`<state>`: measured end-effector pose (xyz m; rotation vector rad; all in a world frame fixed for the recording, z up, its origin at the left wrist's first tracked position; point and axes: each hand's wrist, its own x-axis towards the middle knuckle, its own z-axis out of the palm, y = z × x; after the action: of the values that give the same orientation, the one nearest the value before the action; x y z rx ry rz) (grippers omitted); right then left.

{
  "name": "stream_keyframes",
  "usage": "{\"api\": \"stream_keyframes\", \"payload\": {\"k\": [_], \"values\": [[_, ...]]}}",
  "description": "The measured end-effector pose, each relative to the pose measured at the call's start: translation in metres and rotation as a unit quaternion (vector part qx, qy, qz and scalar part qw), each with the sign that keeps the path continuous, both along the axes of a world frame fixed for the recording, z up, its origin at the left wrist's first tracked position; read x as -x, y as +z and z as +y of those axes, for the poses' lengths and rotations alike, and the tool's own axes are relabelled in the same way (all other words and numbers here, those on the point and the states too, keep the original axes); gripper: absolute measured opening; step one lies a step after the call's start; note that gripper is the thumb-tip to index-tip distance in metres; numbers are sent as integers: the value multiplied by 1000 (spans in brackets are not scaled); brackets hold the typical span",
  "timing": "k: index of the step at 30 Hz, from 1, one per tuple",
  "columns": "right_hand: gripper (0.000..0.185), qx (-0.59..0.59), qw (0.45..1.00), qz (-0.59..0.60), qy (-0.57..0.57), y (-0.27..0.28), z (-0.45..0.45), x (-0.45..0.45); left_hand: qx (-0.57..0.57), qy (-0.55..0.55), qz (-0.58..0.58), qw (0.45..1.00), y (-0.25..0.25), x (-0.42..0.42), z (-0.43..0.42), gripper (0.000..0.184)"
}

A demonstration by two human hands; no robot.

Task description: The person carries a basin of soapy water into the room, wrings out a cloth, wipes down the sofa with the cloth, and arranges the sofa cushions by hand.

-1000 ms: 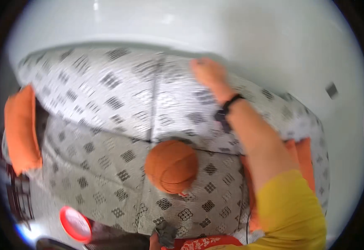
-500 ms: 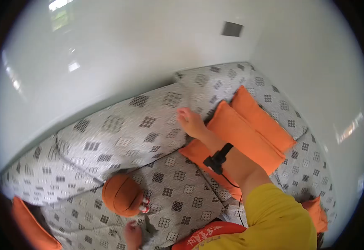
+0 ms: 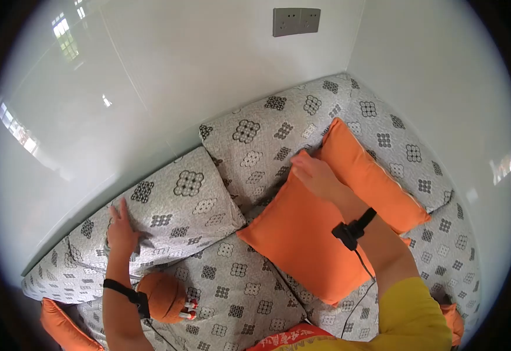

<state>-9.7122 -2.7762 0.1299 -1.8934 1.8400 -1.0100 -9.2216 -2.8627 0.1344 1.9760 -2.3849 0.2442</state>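
My right hand [image 3: 317, 174] is closed on the upper corner of a large orange pillow [image 3: 311, 234] that lies on the patterned sofa seat. A second orange pillow [image 3: 369, 178] leans on the backrest just right of it. On the left, my left hand [image 3: 122, 231] rests with fingers apart on a patterned back cushion [image 3: 167, 199]. Beside my left wrist a round orange ball-shaped plush [image 3: 164, 295] with small red and white feet sits on the seat [image 3: 232, 292]. Black straps with small devices are on both wrists.
White glossy walls [image 3: 167, 76] stand behind the sofa, with a grey socket panel [image 3: 296, 21] on one. Another orange pillow [image 3: 68, 327] is at the lower left, and an orange piece [image 3: 453, 322] at the lower right. A cable hangs from the right wrist device.
The view has turned toward the sofa's corner. My right hand has moved onto the large orange pillow, which now lies flatter and lower. My left hand has come up from the seat to the back cushion.
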Motion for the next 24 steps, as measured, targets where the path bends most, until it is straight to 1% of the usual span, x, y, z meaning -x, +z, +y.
{"api": "stream_keyframes", "payload": {"k": [1,2,3,5,6,8,9,11,12,14,19,21,23,24], "values": [[29,-26,1000,1,16,7,-26,-5,-42,41,-53,997,8,14,-2,94],[29,34,998,38,31,0,-59,-8,-87,86,-104,987,12,20,-4,95],[29,93,992,73,51,-7,-93,-14,-73,61,-120,988,4,13,-7,95],[32,65,992,97,48,8,-150,-37,-83,63,-132,986,9,19,-5,94],[32,71,992,91,53,5,-176,-40,-90,54,-140,985,12,22,-7,94],[36,81,976,202,-12,-12,-221,-50,-82,47,-157,983,6,16,-13,93],[36,83,977,197,-8,-9,-233,-52,-93,58,-164,980,8,19,-15,93],[40,-17,965,260,-1,-3,-241,-53,-106,75,-167,977,2,18,-16,92],[40,-22,966,259,7,-7,-245,-52,-115,81,-168,976,0,17,-17,92],[43,71,971,226,22,-18,-241,-44,-107,84,-173,976,0,20,-18,91],[43,21,974,227,19,3,-230,-46,-110,82,-179,974,3,25,-17,91],[43,0,976,215,16,-5,-233,-48,-85,63,-171,980,-3,18,-16,93],[45,67,965,254,8,-21,-239,-44,-83,65,-180,978,-2,19,-13,94],[45,62,966,253,5,-26,-233,-43,-79,66,-182,978,-3,19,-12,96]]}}
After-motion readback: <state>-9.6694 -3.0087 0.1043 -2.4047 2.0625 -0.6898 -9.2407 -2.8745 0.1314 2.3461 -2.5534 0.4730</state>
